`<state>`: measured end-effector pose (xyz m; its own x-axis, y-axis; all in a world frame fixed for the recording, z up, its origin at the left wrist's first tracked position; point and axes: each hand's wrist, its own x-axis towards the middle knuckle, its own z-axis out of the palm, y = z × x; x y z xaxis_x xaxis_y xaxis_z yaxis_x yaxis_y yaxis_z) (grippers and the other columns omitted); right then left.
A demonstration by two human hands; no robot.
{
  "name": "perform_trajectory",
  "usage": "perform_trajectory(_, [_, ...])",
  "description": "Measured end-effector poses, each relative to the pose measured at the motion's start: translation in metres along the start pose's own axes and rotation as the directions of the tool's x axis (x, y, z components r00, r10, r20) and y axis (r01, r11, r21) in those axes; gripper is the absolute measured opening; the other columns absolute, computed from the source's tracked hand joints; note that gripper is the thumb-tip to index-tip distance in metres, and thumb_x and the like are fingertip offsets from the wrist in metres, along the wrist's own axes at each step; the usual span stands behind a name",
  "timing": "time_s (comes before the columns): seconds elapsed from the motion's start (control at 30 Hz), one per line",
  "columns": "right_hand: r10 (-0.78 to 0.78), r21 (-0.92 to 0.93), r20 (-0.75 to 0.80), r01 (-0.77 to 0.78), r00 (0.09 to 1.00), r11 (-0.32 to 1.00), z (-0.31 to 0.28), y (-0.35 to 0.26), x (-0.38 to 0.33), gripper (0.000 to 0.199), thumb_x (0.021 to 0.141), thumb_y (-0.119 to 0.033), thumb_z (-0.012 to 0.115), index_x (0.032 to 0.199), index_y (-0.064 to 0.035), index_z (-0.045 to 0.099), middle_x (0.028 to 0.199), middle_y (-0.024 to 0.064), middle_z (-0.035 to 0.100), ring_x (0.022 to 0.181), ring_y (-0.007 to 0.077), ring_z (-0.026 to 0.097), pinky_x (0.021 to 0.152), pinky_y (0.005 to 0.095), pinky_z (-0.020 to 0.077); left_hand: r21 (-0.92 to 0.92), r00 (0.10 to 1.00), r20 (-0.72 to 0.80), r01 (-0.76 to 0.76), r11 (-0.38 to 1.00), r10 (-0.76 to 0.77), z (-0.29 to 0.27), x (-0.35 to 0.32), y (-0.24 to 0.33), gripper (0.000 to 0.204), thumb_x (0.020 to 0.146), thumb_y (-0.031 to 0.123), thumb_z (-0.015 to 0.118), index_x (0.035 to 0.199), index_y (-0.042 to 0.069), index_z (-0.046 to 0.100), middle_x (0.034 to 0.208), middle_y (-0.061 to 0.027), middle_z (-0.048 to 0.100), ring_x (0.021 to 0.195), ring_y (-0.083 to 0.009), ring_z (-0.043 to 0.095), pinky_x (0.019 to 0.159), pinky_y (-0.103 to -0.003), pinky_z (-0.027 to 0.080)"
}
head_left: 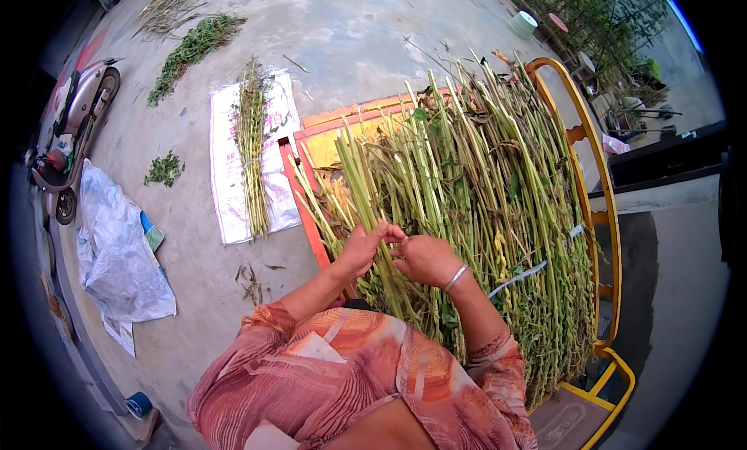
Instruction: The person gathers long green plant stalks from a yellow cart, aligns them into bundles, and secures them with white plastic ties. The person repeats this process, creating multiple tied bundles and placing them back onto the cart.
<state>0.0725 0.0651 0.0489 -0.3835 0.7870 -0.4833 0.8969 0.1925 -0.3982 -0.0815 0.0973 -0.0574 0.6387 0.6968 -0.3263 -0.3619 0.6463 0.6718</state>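
My left hand (360, 249) is closed around a bundle of green stalks (359, 178), whose pale cut ends point away from me and whose leafy ends hang down in front of my body. My right hand (428, 260), with a silver bangle on its wrist, is beside the bundle, its curled fingers close to my left fingertips. What those fingers pinch, if anything, is hidden. Under and to the right of my hands, a thick pile of similar podded stalks (482, 170) covers an orange and yellow cart bed (299, 158). A pale strip (517, 279) lies across part of the pile.
Yellow rails (615, 240) edge the cart on the right. On the concrete floor to the left, another stalk bundle (250, 154) rests on a white sack (226, 193). Farther left are a crumpled white sack (124, 255) and a scooter (82, 123). Cut greenery (194, 53) lies beyond.
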Motion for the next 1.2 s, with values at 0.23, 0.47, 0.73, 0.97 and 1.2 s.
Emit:
perform_trajectory(0.23, [-0.122, 0.117, -0.773, 0.329, 0.623, 0.937, -0.046, 0.037, 0.12, 0.023, 0.08, -0.007, 0.06, 0.103, -0.0034, 0.055, 0.096, 0.017, 0.057, 0.083, 0.0362, 0.058, 0.071, 0.0402, 0.0472, -0.066, 0.987, 0.13, -0.083, 0.994, 0.091, 0.015, -0.008, 0.003, 0.042, 0.092, 0.046, 0.049, 0.074, 0.011, 0.037, 0.064, -0.0014, 0.041, 0.054, -0.011, 0.042, 0.058, -0.03, 0.046])
perform_trajectory(0.47, [-0.106, 0.257, -0.364, 0.21, 0.925, 0.943, -0.018, 0.052, 0.049, 0.01, 0.081, -0.009, 0.062, 0.085, -0.0018, 0.057, 0.069, 0.0168, 0.057, 0.064, 0.0346, 0.056, 0.059, 0.0392, 0.0445, -0.137, 0.989, -0.118, -0.106, 0.985, 0.09, 0.001, -0.009, -0.003, 0.041, 0.095, 0.042, 0.048, 0.071, 0.011, 0.039, 0.062, 0.0004, 0.04, 0.052, -0.0095, 0.041, 0.055, -0.028, 0.043])
perform_trajectory(0.73, [0.062, 0.46, -0.854, 0.695, 0.516, 0.552, -0.189, 0.012, 0.014, 0.034, 0.084, -0.019, 0.066, 0.108, 0.0035, 0.056, 0.083, 0.0134, 0.066, 0.078, 0.017, 0.066, 0.064, 0.0265, 0.0524, -0.131, 0.985, -0.159, -0.081, 0.988, 0.06, 0.003, -0.005, -0.008, 0.043, 0.094, 0.042, 0.05, 0.067, 0.011, 0.039, 0.059, 0.001, 0.039, 0.049, -0.0088, 0.04, 0.052, -0.027, 0.043])
perform_trajectory(0.97, [0.344, 0.197, -0.397, -0.287, 0.851, 0.937, -0.005, 0.044, 0.016, 0.037, 0.075, -0.034, 0.072, 0.07, 0.0021, 0.064, 0.075, 0.0217, 0.063, 0.066, 0.0352, 0.063, 0.063, 0.0406, 0.0513, -0.153, 0.974, -0.228, -0.043, 0.987, 0.007, 0.006, -0.006, -0.003, 0.034, 0.093, 0.034, 0.056, 0.074, 0.009, 0.043, 0.064, 0.0, 0.044, 0.048, -0.0091, 0.042, 0.051, -0.027, 0.044])
perform_trajectory(1.2, [0.61, 0.038, -0.579, -0.73, 0.54, 0.683, 0.191, 0.065, -0.002, 0.037, 0.074, -0.029, 0.072, 0.094, -0.0072, 0.049, 0.081, 0.0115, 0.062, 0.066, 0.0274, 0.064, 0.053, 0.0383, 0.0513, -0.148, 0.959, -0.273, 0.039, 0.988, -0.079, 0.011, -0.004, -0.002, 0.029, 0.091, 0.031, 0.06, 0.084, 0.004, 0.054, 0.073, -0.0021, 0.052, 0.053, -0.009, 0.045, 0.053, -0.028, 0.045])
